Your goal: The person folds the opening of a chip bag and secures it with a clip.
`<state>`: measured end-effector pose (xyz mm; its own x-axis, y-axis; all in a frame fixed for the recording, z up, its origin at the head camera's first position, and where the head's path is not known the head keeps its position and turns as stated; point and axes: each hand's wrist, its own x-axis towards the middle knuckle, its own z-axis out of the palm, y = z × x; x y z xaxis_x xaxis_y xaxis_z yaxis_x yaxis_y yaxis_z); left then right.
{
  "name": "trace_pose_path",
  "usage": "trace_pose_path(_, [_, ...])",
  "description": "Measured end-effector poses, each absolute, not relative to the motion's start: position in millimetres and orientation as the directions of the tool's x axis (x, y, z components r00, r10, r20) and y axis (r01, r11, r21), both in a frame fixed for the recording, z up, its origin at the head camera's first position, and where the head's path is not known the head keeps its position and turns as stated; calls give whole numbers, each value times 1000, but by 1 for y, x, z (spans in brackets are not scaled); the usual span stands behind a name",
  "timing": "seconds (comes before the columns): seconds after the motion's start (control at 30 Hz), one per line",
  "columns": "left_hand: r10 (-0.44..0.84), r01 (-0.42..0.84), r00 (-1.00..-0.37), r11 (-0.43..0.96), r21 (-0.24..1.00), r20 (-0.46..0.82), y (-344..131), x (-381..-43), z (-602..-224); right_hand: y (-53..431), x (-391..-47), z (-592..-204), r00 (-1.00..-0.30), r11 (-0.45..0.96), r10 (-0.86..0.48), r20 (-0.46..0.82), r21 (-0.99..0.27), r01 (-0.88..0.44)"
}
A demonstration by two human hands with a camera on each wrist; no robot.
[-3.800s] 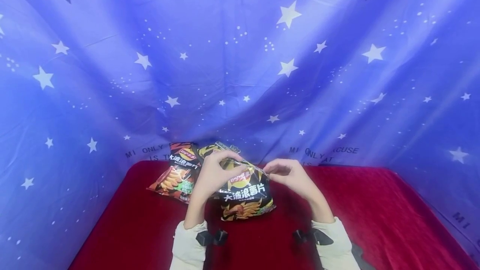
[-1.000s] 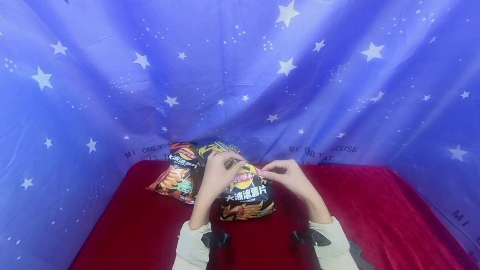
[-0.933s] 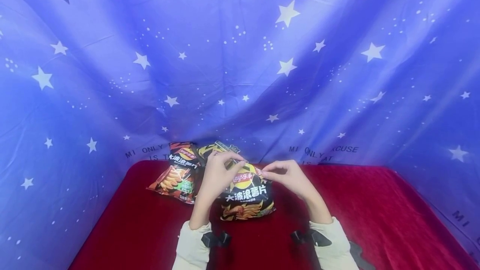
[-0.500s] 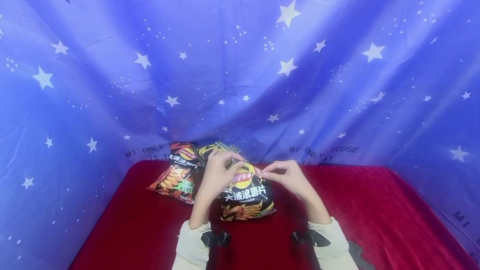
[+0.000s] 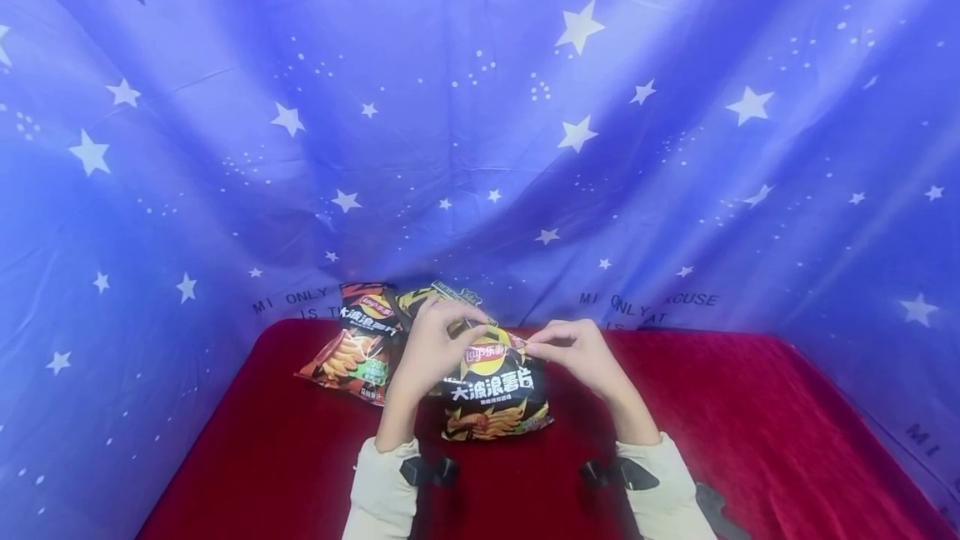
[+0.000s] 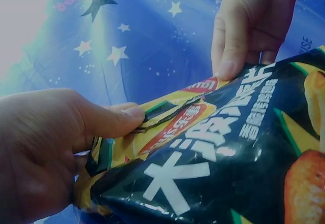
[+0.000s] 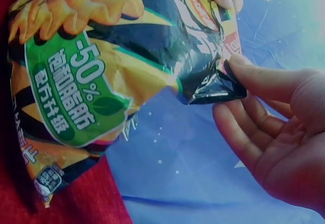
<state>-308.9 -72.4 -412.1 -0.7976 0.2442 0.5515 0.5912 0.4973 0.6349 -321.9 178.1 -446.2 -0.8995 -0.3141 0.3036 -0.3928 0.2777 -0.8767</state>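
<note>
A black and yellow bag of Lay's potato chips [image 5: 491, 394] stands on the red cloth, its printed front towards me. My left hand [image 5: 431, 348] pinches its top edge near the left end, thumb on the front face. At the upper right corner my right hand [image 5: 581, 352] pinches the bag between thumb and fingers. In the left wrist view the top strip is creased across the red logo, between the left thumb [image 6: 133, 113] and the right thumb [image 6: 228, 69]. The right wrist view shows the bag's dark corner [image 7: 218, 88] in the right fingers.
A red and black chip bag [image 5: 352, 348] leans to the left. Behind the left hand a second yellow and black bag [image 5: 416, 300] is partly hidden. The red cloth [image 5: 750, 423] meets a blue starry curtain [image 5: 450, 132] at the back.
Since the oldest frame, the held bag's top has been pulled flatter, so its logo shows more fully, and the right fingers have shifted slightly left. Over the last second the hands stay nearly still.
</note>
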Motion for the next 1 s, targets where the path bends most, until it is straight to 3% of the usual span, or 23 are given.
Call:
trace_pose_path(0.33, [277,615,-781,503,608,560,-78,-313,-416,181,-324,-449,-873,315,-350,340,-835,-451])
trace_pose_path(1.0, [313,589,-804,527,613,505,-75,-311,-412,187,-324,-447,-861,359,-408,304,-813,-458])
